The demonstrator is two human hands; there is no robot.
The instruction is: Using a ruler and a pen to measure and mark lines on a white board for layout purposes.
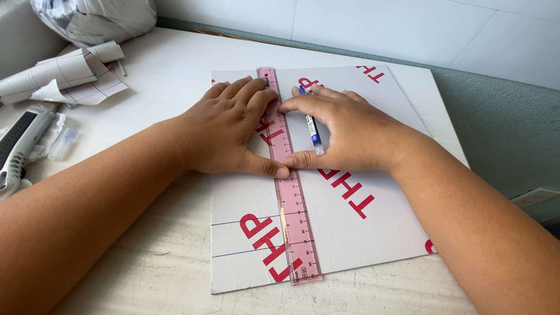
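Your ruler point(289, 186) lies lengthwise on the foam board sheet point(356, 233), which lies flat on the table point(157, 256), with your left hand point(224, 131) pressed on the board touching the ruler's left edge and your right hand point(344, 131) touching its right edge, a pen point(311, 125) lying under its fingers. Far left on the table sits a utility knife point(17, 146), with rolled paper scraps point(64, 73) behind it and a plastic bag point(96, 17) at the back corner.

Ruler point(290, 192): translucent pink plastic, glossy. Board point(361, 233): white, matt, finely textured, foam-like. Pen point(312, 129): clear and blue plastic. Bench point(163, 256): white, scuffed, cracked. Paper rolls point(58, 73) at 10 o'clock: matt.
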